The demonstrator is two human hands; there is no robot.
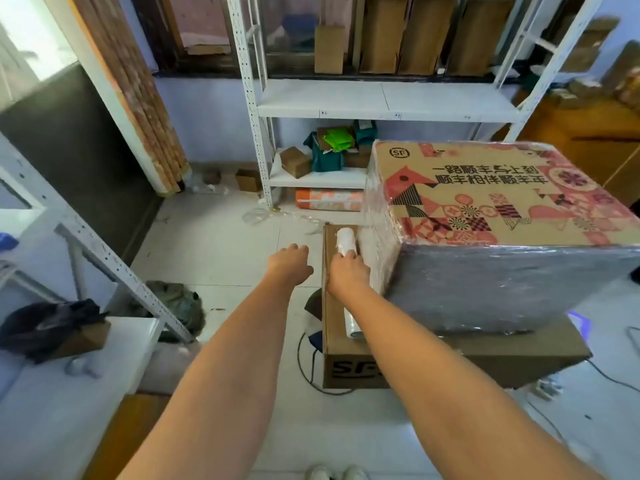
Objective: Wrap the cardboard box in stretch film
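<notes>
A large cardboard box (491, 188) with red and pink printed patterns stands on a lower plain brown box (334, 341). Its sides are covered in shiny stretch film. A white roll of stretch film (346, 241) lies on the lower box, against the big box's left side, and film runs from it to the box. My right hand (348, 271) grips the middle of the roll from above. My left hand (290, 263) hovers just left of the lower box, fingers curled downward, holding nothing that I can see.
White metal shelving (381, 102) stands behind with cartons and green bags. A slanted white rack frame (104, 258) is at the left. A low white table (104, 348) holds dark bags. Cables trail over the tiled floor (221, 244) near the lower box.
</notes>
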